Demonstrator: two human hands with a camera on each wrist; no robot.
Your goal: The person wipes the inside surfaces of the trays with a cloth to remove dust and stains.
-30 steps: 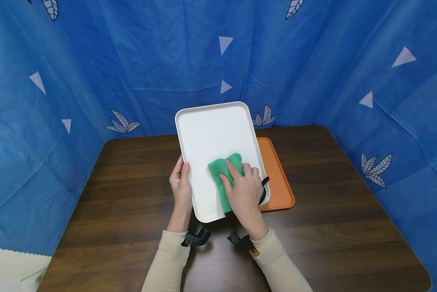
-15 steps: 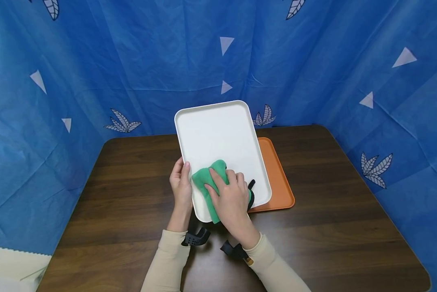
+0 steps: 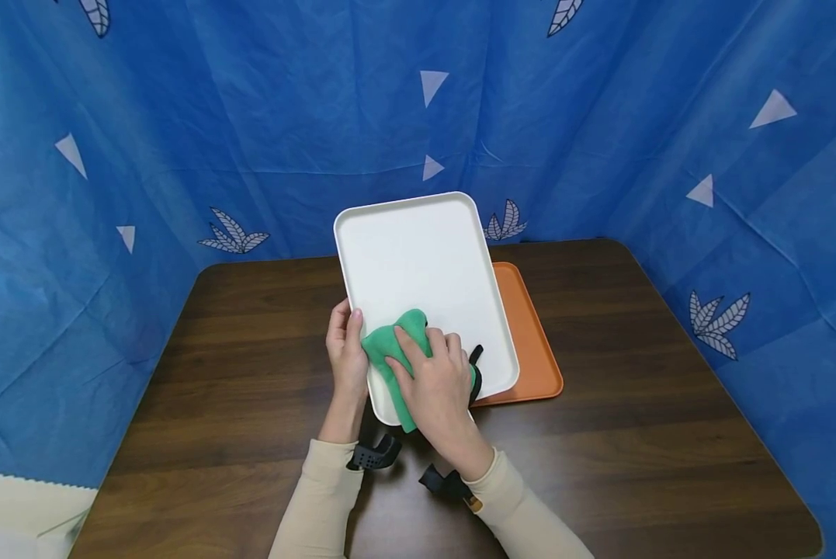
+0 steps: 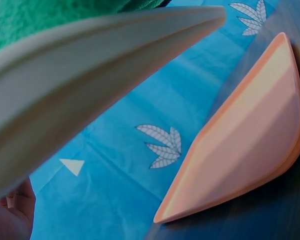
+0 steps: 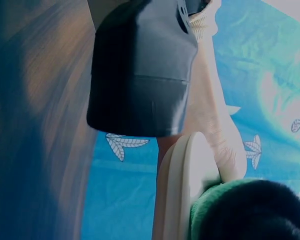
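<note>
My left hand grips the left edge of a white rectangular tray, thumb on the rim and fingers behind. The tray is held up off the table, tilted, its inner face toward me. My right hand holds a green cleaning cloth against the tray's lower left part, beside the left thumb. A black edge and a black loop show on the cloth. In the left wrist view the tray's side hides most of the left hand. The right wrist view shows the cloth's dark underside near the tray rim.
An orange tray lies on the brown wooden table, partly behind the white one. A blue curtain with leaf and triangle prints surrounds the table's back and sides. Black wrist mounts sit close together below the tray.
My right hand has slid the green cloth leftward and slightly down across the white tray, mostly in the first half second. The left hand and tray have barely moved.
</note>
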